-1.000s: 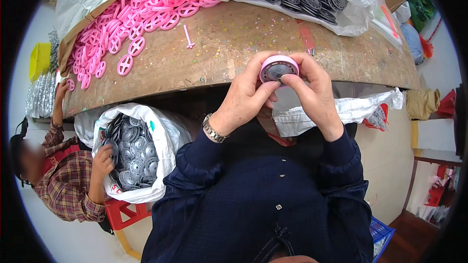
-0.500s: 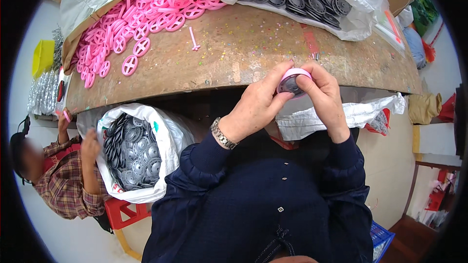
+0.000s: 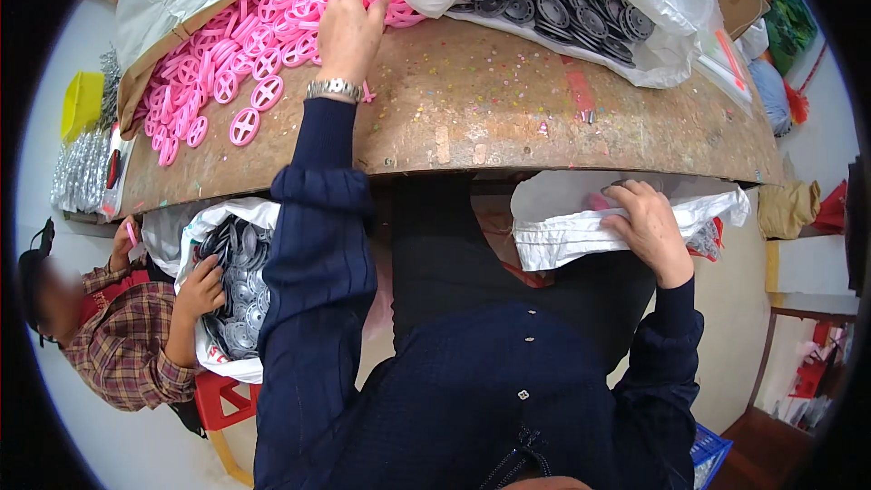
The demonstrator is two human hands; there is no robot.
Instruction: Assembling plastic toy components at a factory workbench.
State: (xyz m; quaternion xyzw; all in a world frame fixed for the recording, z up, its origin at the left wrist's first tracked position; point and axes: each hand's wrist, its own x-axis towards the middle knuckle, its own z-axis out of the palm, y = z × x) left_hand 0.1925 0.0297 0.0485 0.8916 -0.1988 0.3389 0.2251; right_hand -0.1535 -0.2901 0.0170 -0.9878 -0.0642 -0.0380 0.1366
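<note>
My left hand [image 3: 351,34], with a metal watch at the wrist, reaches to the edge of a heap of pink plastic wheel rings [image 3: 295,0] with crossed spokes. Its thumb stands apart from the fingers, which are at the rings; no ring is plainly gripped. My right hand [image 3: 651,229] is open above the mouth of a white woven sack [image 3: 562,245] below the table edge. Close to its fingertips is a blurred pink piece [image 3: 597,202], inside the sack's opening. Dark grey round discs [image 3: 553,0] lie in a white bag at the far side.
At the left a person [image 3: 127,336] in a checked shirt holds a pink ring [image 3: 132,234] and reaches into a sack of grey discs [image 3: 238,299]. A red stool [image 3: 218,404] stands below. A pink stick [image 3: 367,93] and colored specks lie on the brown table [image 3: 454,109].
My hands have parted. The left has gone up to the pink rings; the right has let go of the pink-rimmed grey disc over the sack. The other person's hand has moved into their sack.
</note>
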